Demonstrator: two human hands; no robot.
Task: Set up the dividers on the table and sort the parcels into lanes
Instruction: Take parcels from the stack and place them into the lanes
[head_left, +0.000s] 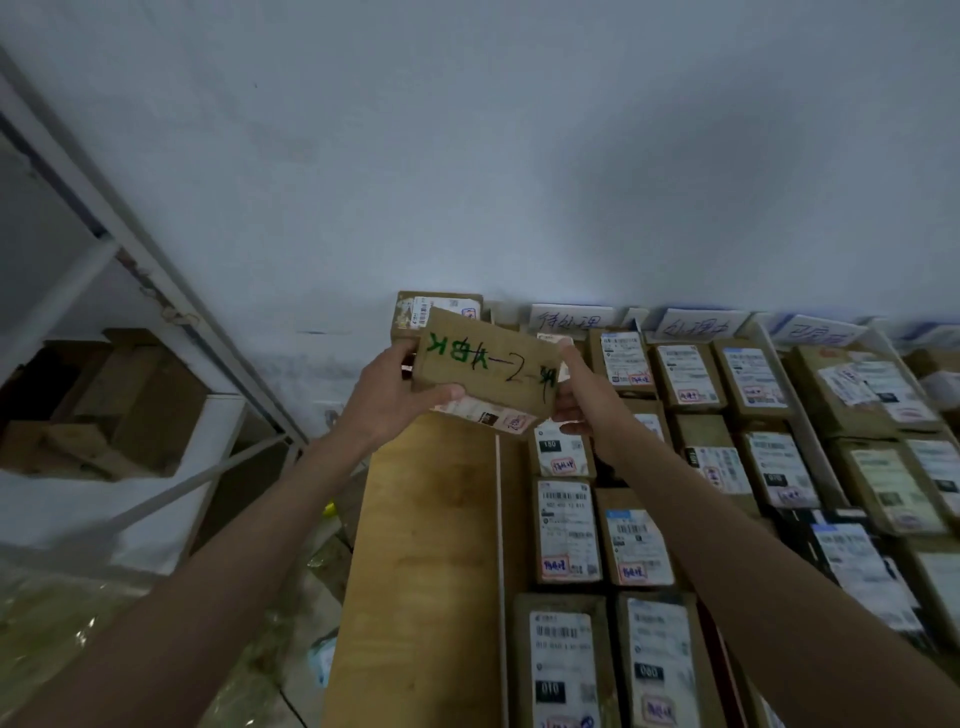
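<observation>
I hold a small cardboard parcel (488, 371) tilted in the air above the far end of the wooden table (421, 545). Green and black marker writing runs across its upper face, and a white label shows on its lower side. My left hand (395, 392) grips its left end and my right hand (582, 395) grips its right end. A thin white divider (497, 545) runs along the table and separates a bare wooden lane on the left from rows of labelled parcels (569, 530) on the right. Another parcel (441, 309) stands at the far end behind the held one.
Handwritten paper signs (569, 318) stand against the white wall at the head of the lanes. More dividers (810, 415) and parcels fill the right. A white metal shelf frame (156, 291) with cardboard boxes (104, 405) is on the left. Plastic wrap litters the floor (62, 613).
</observation>
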